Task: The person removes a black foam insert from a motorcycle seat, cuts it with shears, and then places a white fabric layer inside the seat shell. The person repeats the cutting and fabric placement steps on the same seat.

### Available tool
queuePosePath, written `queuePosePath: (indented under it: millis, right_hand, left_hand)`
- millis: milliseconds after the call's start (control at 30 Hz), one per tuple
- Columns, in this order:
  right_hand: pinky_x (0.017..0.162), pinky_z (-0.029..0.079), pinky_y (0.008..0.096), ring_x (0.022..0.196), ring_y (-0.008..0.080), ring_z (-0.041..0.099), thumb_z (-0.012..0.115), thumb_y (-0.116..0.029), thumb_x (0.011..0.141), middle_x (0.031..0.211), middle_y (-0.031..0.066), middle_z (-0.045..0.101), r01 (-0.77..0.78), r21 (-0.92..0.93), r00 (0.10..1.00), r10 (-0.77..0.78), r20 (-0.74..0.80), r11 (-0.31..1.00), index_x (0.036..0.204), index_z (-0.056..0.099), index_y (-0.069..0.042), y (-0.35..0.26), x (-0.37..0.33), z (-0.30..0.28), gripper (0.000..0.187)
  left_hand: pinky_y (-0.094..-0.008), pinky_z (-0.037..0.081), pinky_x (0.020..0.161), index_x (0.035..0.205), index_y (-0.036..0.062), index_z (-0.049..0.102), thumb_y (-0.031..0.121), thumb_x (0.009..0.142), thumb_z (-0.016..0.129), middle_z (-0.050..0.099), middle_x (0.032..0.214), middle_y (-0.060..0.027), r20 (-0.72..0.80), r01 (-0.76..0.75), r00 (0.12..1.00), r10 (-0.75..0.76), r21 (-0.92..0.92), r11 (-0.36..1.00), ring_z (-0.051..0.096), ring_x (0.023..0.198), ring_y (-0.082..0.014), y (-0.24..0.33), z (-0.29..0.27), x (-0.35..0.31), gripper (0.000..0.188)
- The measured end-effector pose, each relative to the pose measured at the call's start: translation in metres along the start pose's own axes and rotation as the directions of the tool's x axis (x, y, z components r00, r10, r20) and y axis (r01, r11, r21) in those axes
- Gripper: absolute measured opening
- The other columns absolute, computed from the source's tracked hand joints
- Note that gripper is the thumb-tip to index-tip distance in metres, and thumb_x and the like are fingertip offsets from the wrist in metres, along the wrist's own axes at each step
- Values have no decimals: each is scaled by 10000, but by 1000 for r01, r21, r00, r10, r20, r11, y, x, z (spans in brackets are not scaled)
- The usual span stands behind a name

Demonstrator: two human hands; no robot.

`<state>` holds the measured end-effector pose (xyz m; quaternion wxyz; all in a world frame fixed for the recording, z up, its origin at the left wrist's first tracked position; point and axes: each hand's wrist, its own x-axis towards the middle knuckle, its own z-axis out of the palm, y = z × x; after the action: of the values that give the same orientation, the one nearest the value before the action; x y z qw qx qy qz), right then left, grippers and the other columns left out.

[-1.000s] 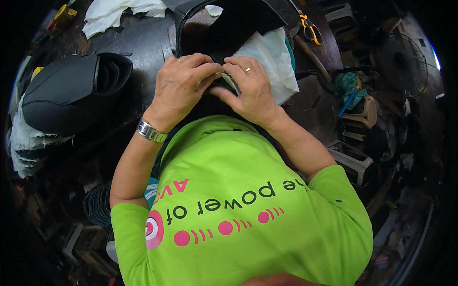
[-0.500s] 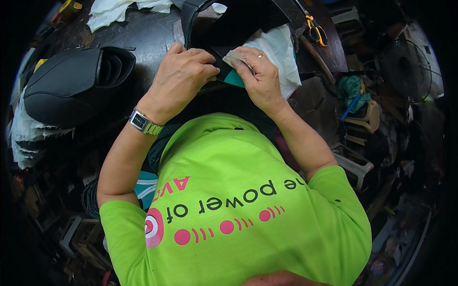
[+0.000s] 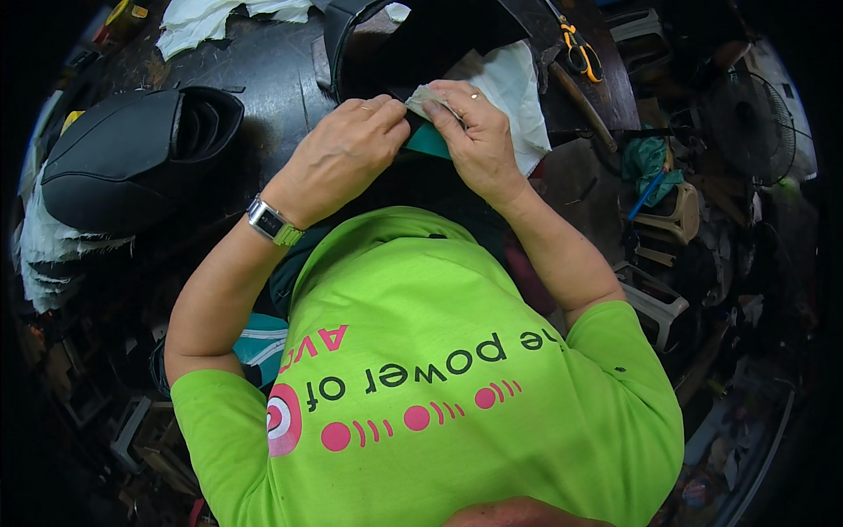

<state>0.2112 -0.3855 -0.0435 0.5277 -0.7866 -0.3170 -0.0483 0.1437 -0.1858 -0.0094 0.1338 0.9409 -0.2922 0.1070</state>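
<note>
My left hand (image 3: 351, 145), with a watch on its wrist, is closed, its fingers pinching the near edge of a black sheet-like piece at the table's front edge. My right hand (image 3: 483, 136) is closed around a small folded beige piece (image 3: 424, 98), cloth-like or sandpaper-like; I cannot tell which. That beige piece meets the black edge right beside my left fingertips. Below it, a strip of teal material (image 3: 428, 140) shows between my hands. Just beyond, a curved black panel (image 3: 479, 31) stands on the table; whether it joins the pinched edge is hidden.
Nested black molded shells (image 3: 114, 162) sit at the left on white cloth (image 3: 53, 255). White fabric (image 3: 518, 97) lies right of the panel, near a wooden-handled tool (image 3: 584, 107) and yellow-handled scissors (image 3: 580, 53). Plastic stools (image 3: 672, 215) and a fan (image 3: 746, 127) stand at the right.
My left hand has moved right and slightly down, up close to the beige piece. My right hand has shifted slightly up and left. The curved panel has shifted slightly.
</note>
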Motion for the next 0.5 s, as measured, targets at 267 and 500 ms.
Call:
queuePosePath:
  millis: [267,500]
  right_hand:
    - [859,532,374,958,308,685,668,-116,959,1016,151,733,9,27,1000,-9,-3,1000,1033,723,27,7,14,4,169]
    - [868,535,370,970,312,688,670,-132,963,1028,155,735,38,-20,999,-39,-5,999,1036,729,24,7,16,5,182]
  left_hand:
    - [-378,594,887,1128,2,664,74,903,697,665,1227,-134,-33,32,999,-37,-156,987,698,1064,-317,-26,1,-9,239]
    - [-374,585,810,1060,-8,673,25,890,644,635,1139,-139,-67,-46,997,42,-74,996,688,966,-301,-30,0,0,176]
